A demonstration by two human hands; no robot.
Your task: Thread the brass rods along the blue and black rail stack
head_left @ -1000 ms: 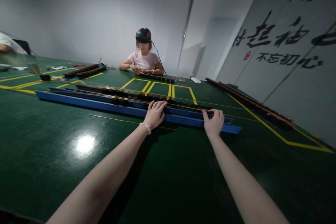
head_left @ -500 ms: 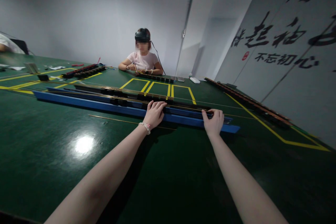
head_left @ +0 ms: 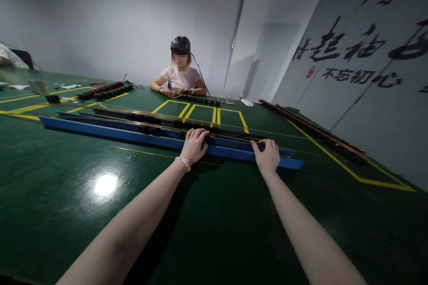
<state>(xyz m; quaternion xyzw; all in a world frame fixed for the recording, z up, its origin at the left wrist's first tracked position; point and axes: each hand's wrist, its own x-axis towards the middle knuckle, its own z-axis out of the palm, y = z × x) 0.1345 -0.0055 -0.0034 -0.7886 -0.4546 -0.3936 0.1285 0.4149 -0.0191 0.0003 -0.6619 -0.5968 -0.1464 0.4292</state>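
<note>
A long blue rail (head_left: 100, 132) lies crosswise on the green table, with dark strips and black blocks (head_left: 147, 128) along it. Several thin brass-coloured rods (head_left: 160, 116) run lengthwise over the blocks. My left hand (head_left: 194, 144), a beaded bracelet at its wrist, curls over the rail's middle with its fingers closed at one rod; the fingertips are partly hidden. Nearer the rail's right end, my right hand (head_left: 267, 156) pinches a thin brass-coloured rod (head_left: 230, 138) between thumb and fingers. That rod's end pokes out to the right of the hand.
One loose rod (head_left: 143, 152) lies in front of the rail. Yellow tape (head_left: 200, 106) marks rectangles on the table (head_left: 67, 213). Dark strip assemblies (head_left: 107, 91) lie back left, and a long one (head_left: 314, 129) at right. Across the table sits a person (head_left: 180, 75) wearing a headset.
My right hand has slid a little left along the rail, its fingers drawn closer together. My left hand stays at nearly the same spot. The person opposite has shifted a hand slightly.
</note>
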